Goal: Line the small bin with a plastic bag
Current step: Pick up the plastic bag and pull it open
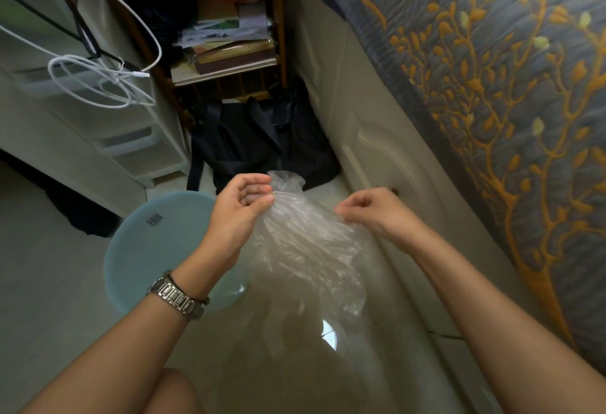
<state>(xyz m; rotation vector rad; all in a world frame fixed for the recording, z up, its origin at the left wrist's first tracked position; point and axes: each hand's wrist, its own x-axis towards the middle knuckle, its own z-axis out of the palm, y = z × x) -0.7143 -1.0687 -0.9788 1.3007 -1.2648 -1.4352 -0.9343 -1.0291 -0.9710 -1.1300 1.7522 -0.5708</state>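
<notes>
plastic bag (305,243): clear, crinkled film, held in the air above the floor | left hand (242,207): grip pinched on bag's gathered top | right hand (370,210): grip pinched on bag's edge | bin (147,249): round, pale blue, smooth, beneath left wrist

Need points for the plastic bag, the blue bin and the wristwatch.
plastic bag (305,243): head view, crinkled middle of the clear film between the hands.
blue bin (157,249): head view, pale blue surface left of the left forearm.
wristwatch (175,295): head view, metal band on the left wrist.
</notes>
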